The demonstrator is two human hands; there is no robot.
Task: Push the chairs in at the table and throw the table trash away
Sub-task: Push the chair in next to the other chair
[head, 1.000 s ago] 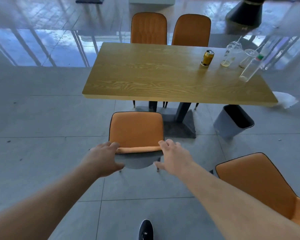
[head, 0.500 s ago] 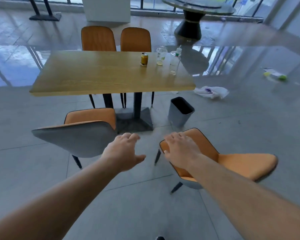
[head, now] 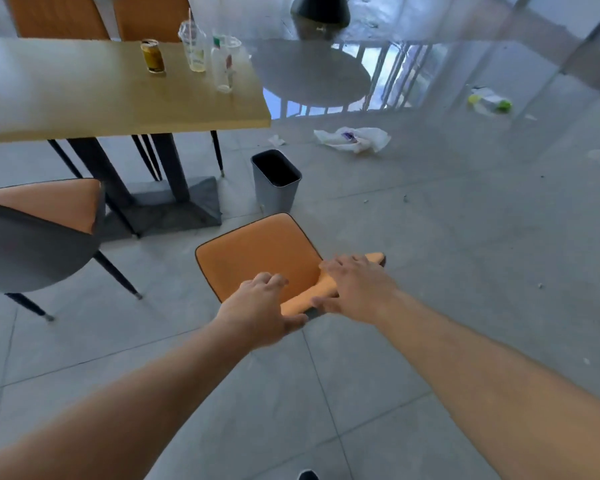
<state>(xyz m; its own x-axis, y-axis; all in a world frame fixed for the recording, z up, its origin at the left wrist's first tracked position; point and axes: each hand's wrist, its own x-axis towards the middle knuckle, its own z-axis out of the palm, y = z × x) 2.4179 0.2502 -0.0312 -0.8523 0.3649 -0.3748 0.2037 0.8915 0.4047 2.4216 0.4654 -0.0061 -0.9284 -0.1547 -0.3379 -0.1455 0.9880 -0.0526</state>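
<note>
An orange chair stands away from the wooden table, its seat facing the table's right end. My left hand and my right hand both grip the top of its backrest, fingers curled over the edge. A second orange chair with a grey back stands at the left, its seat partly under the table. On the tabletop stand a yellow can, a clear cup with a straw and a clear plastic bottle.
A grey trash bin stands on the floor by the table's right end, just beyond the held chair. Two more orange chairs sit at the far side. A white bag and other litter lie on the tiles to the right.
My hands let go of the left chair, swung right and took hold of the second chair's backrest. The view turned right with them.
</note>
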